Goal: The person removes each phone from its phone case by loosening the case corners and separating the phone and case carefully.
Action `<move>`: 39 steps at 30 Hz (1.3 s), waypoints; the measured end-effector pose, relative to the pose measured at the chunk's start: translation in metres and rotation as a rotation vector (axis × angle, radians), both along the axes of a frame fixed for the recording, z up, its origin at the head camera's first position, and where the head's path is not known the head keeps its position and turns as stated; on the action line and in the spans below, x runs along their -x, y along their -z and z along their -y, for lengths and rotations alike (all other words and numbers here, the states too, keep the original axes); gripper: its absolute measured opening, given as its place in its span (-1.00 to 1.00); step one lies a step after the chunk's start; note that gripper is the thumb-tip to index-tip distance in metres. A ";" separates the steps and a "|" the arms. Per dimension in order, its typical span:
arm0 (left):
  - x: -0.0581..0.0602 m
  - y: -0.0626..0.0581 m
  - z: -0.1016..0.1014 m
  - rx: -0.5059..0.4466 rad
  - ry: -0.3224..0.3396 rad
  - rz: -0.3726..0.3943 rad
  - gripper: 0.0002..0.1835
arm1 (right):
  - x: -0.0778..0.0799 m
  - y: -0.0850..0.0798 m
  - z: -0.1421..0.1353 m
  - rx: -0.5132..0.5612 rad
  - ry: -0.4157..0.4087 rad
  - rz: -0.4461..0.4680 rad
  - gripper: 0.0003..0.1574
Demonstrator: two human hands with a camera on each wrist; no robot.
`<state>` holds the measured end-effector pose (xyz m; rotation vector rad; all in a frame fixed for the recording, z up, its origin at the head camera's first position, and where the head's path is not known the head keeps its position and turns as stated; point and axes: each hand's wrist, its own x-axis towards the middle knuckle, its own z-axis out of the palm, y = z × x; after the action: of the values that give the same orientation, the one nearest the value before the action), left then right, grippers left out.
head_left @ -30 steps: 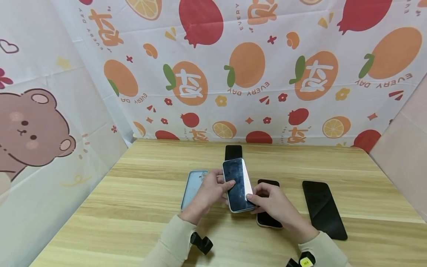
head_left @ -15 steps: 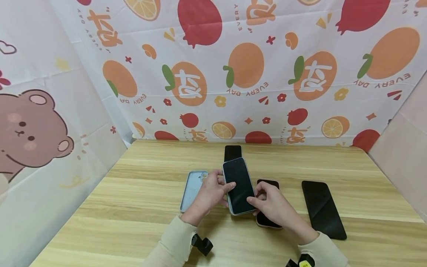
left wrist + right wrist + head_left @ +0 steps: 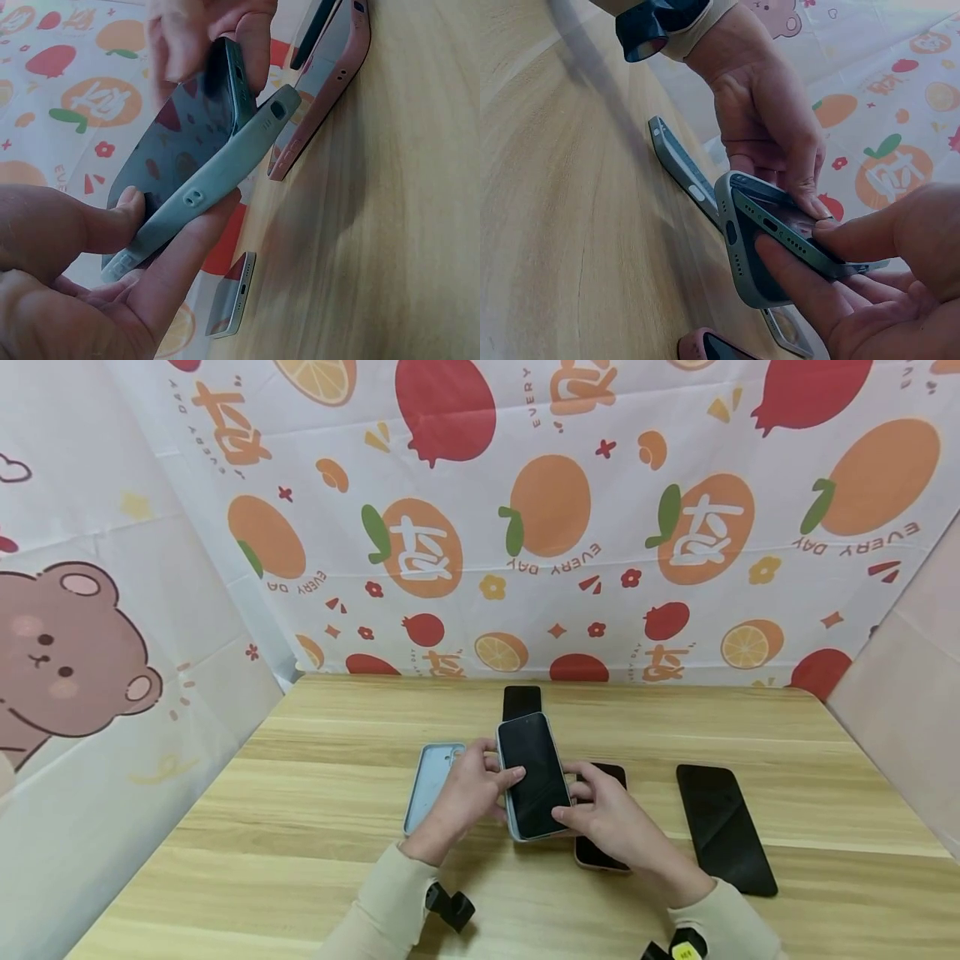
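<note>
A dark-screened phone [image 3: 534, 777] is held over the middle of the table, partly seated in a light blue phone case [image 3: 202, 184]. Its bottom end stands out of the case, leaving a gap that both wrist views show. My left hand [image 3: 467, 787] grips the cased side, thumb on the screen and fingers behind the case. At the raised bottom corner, my right hand [image 3: 611, 814] pinches the phone, with thumb on the screen and a finger reaching between phone and case in the right wrist view.
Left of the hands lies another light blue phone case [image 3: 429, 789]. A phone in a pink case [image 3: 597, 853] lies partly under my right hand, and a larger black phone [image 3: 726, 831] is farther right. Behind the held phone lies a smaller phone [image 3: 521, 701]. Printed cloth [image 3: 480, 552] backs the table.
The bright reflection on the phone's screen is gone as its tilt shifts. More of the case's left edge shows below the phone. My right fingers have spread along its right edge.
</note>
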<state>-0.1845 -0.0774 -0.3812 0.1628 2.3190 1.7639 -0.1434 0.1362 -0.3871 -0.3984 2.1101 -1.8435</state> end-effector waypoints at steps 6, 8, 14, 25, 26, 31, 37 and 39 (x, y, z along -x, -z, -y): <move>0.000 -0.005 0.004 -0.053 0.088 0.026 -0.42 | 0.001 -0.001 -0.003 0.014 0.003 -0.008 -0.24; -0.002 -0.007 0.006 -0.079 0.118 0.047 -0.40 | 0.001 -0.002 -0.006 0.025 0.000 -0.005 -0.26; -0.005 -0.011 0.011 -0.096 0.166 0.076 -0.36 | 0.003 -0.002 -0.012 0.060 -0.034 0.027 -0.24; 0.001 -0.015 0.016 -0.086 0.123 0.094 -0.37 | 0.011 -0.008 -0.026 0.104 -0.034 0.039 -0.18; 0.001 -0.015 0.017 -0.081 0.119 0.096 -0.36 | 0.012 -0.008 -0.027 0.101 -0.025 0.037 -0.19; -0.001 -0.015 0.020 -0.063 0.101 0.096 -0.32 | 0.016 -0.008 -0.030 0.106 0.039 0.063 -0.23; 0.001 -0.013 0.027 -0.052 0.103 0.094 -0.33 | 0.023 -0.008 -0.033 0.157 0.121 0.132 -0.25; 0.001 -0.013 0.030 -0.052 0.107 0.092 -0.34 | 0.027 -0.008 -0.036 0.169 0.133 0.143 -0.24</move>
<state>-0.1857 -0.1072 -0.3686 0.2055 2.1603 1.7424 -0.1704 0.1718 -0.3792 -0.1607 1.9355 -2.0674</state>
